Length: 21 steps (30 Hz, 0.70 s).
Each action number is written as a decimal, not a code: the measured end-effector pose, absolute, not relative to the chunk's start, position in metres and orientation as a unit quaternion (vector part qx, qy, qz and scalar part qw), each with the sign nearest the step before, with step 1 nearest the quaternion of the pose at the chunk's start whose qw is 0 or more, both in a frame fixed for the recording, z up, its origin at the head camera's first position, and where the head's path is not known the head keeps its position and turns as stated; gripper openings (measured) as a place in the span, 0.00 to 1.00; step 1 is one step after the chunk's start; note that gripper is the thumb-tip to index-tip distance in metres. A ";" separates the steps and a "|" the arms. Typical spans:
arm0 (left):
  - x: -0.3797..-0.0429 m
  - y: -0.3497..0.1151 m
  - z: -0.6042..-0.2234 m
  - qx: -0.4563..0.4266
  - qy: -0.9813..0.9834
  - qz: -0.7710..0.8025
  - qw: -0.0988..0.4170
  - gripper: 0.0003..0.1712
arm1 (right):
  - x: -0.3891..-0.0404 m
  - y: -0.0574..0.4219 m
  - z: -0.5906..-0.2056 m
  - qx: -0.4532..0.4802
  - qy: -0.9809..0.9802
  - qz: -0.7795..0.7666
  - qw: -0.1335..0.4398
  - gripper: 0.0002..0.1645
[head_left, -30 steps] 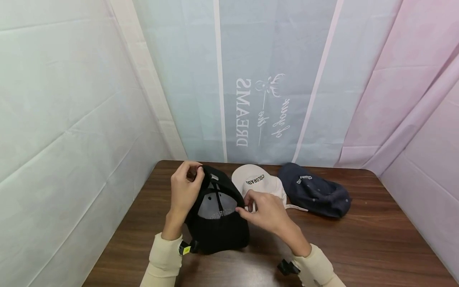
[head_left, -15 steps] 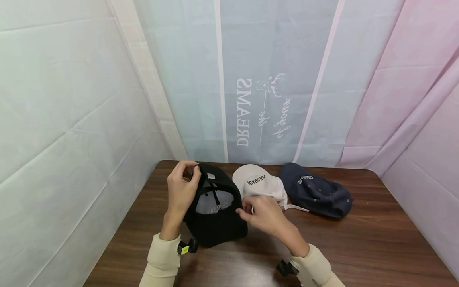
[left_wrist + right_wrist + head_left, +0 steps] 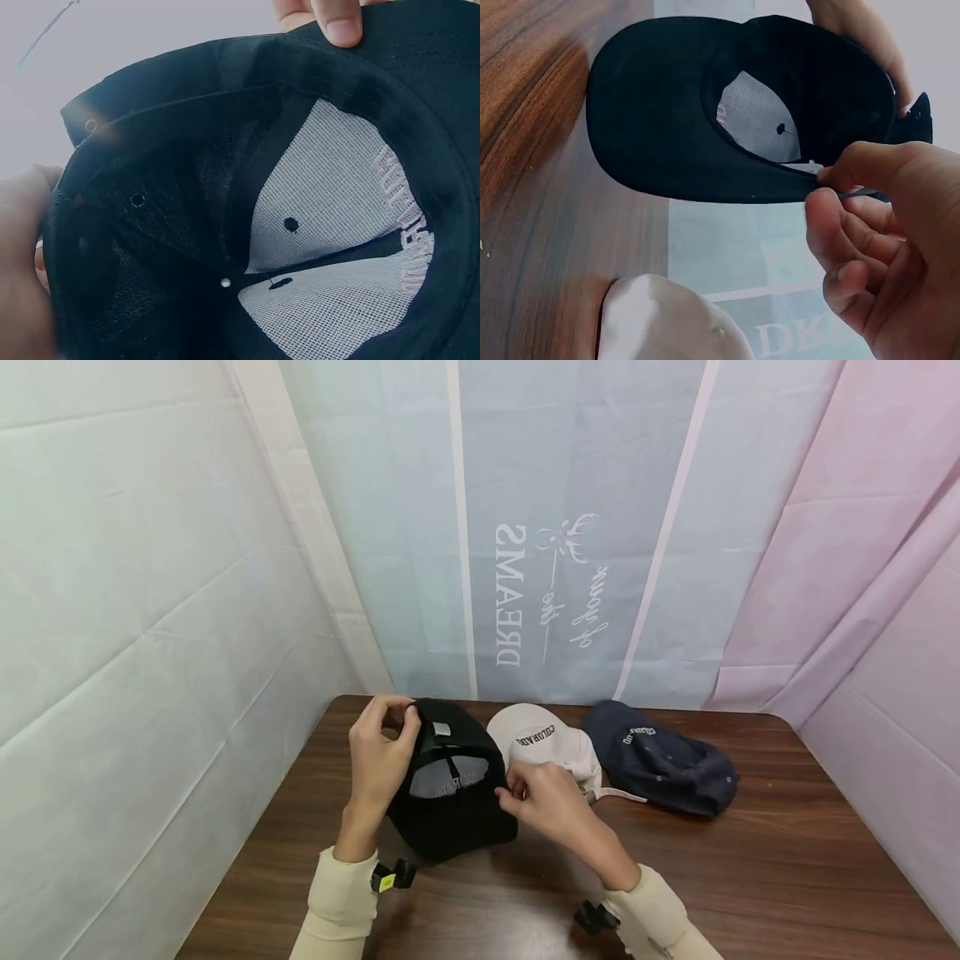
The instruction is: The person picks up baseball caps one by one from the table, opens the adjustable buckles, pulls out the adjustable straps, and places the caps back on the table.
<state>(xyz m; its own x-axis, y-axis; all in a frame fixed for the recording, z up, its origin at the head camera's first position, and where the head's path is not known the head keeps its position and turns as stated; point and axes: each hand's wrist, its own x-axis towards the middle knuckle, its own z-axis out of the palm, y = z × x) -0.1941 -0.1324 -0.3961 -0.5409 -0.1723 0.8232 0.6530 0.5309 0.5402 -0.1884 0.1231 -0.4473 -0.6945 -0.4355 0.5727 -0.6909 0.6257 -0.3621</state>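
A black baseball cap (image 3: pixel 461 818) is held up above the table, its inside facing me and its brim pointing down toward me. My left hand (image 3: pixel 381 756) grips the cap's back edge at the upper left. On the opposite side, my right hand (image 3: pixel 553 806) pinches the rim between thumb and finger, as the right wrist view shows on the black cap (image 3: pixel 652 112). Pale mesh lining (image 3: pixel 315 180) and the reversed stitching of the lettering show inside the crown in the left wrist view. Part of the left hand's fingers is hidden behind the cap.
A white cap (image 3: pixel 536 735) marked COLORADO lies behind my right hand, its strap trailing right. Beside it lies a navy cap (image 3: pixel 660 760) with the same lettering. The brown wooden table (image 3: pixel 787 860) ends at a printed cloth backdrop (image 3: pixel 555 485).
The black cap has tilted, its brim's front edge rising and its opening looking narrower. My left hand has shifted slightly left with it. The white and navy caps stay put.
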 end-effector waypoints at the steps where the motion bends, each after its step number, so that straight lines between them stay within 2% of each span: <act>1: -0.194 -0.132 -0.396 -0.161 -0.750 -0.458 0.450 0.05 | -0.189 0.123 -0.447 0.325 -0.872 0.289 0.226 0.16; 21: -0.193 -0.138 -0.394 -0.162 -0.745 -0.449 0.465 0.06 | -0.208 0.116 -0.437 0.358 -0.856 0.289 0.235 0.15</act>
